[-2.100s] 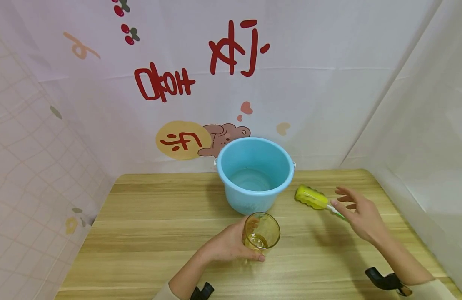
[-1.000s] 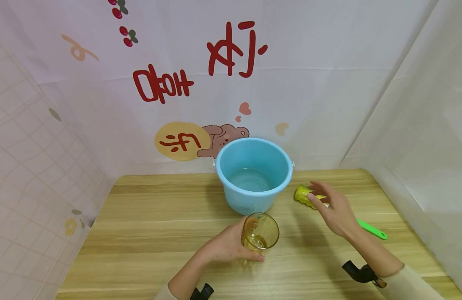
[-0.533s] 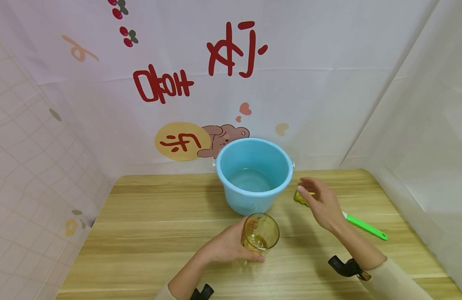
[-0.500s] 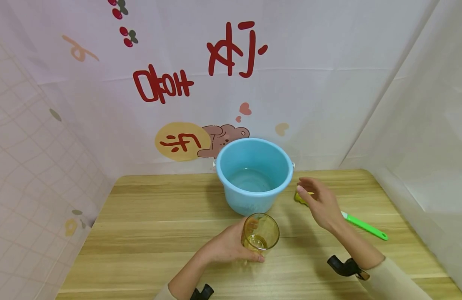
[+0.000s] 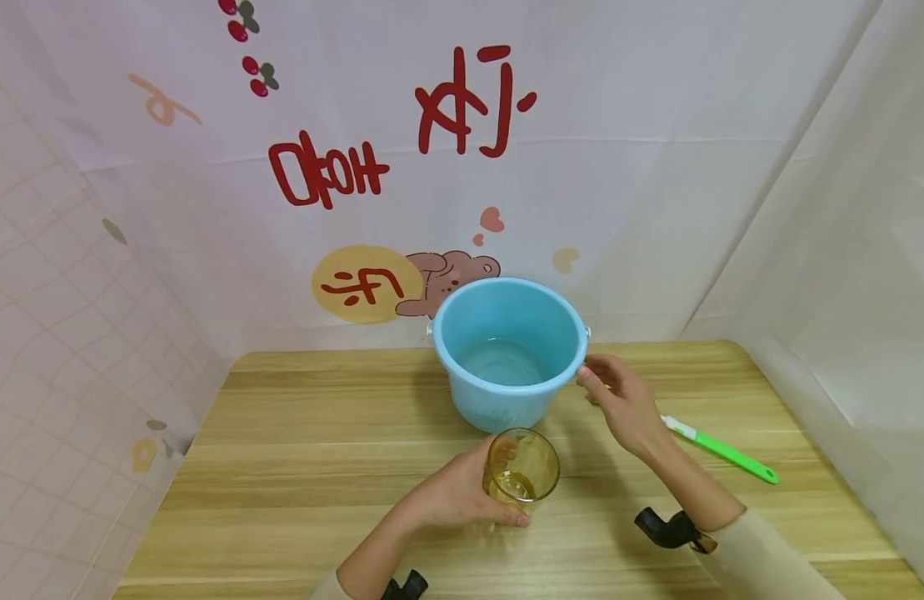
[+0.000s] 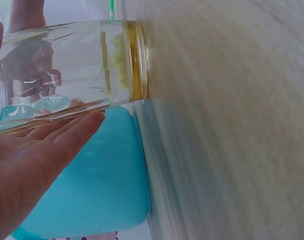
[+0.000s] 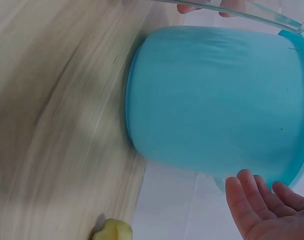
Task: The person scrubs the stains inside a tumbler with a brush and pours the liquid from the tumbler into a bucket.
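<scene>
On the desk [image 5: 297,433], only the head view sees inside the blue bucket [image 5: 499,403]. The brush [image 5: 731,455] bares its yellow end [image 7: 113,231] to the right wrist view. The right hand [image 5: 625,407], fingers loosely spread, hangs beside the bucket; the left hand [image 5: 462,492] wraps its fingers round the glass [image 5: 535,462] in front.

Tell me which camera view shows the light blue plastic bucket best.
The head view: it shows the light blue plastic bucket nearly whole, with its rim and inside. The left wrist view shows part of its outer wall behind the yellowish drinking glass and left hand; the right wrist view mainly its side, cropped at the right.
</scene>
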`<state>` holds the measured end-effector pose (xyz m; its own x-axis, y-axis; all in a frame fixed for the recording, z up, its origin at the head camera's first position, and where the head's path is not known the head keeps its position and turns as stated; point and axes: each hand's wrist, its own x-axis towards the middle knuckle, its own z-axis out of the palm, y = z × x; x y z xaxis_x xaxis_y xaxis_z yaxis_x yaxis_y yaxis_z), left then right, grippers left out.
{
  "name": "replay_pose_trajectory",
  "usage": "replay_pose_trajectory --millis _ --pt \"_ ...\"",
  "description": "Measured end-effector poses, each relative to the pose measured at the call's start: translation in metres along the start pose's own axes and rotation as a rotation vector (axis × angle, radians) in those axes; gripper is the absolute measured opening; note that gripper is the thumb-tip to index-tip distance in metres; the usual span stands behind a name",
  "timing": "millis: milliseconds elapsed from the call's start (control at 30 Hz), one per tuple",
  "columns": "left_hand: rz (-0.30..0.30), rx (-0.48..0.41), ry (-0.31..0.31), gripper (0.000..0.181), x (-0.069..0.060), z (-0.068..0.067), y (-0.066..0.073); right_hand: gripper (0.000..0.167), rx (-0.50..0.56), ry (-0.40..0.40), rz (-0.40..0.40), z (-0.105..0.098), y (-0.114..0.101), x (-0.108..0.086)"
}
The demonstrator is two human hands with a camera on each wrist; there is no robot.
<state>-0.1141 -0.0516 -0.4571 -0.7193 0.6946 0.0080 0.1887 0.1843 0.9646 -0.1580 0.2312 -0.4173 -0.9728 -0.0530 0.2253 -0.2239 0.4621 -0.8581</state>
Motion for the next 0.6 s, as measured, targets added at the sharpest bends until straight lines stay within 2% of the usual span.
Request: replay_pose_trajectory --millis 167,367,600 --pt "0.013 -0.014 -0.010 0.095 0.0009 0.0005 -0.0011 0.046 0.004 0.007 0.027 0.0026 -0.0020 0.0014" --pt "-0.012 0.000 0.000 0.096 0.0000 0.0010 -0.0014 0.048 0.026 0.006 0.068 0.0059 -0.0013 0.0039" --pt "-0.011 0.008 0.003 0.095 -0.0001 0.0000 -0.0004 0.053 0.041 0.007 0.103 0.0070 -0.0024 0.0090"
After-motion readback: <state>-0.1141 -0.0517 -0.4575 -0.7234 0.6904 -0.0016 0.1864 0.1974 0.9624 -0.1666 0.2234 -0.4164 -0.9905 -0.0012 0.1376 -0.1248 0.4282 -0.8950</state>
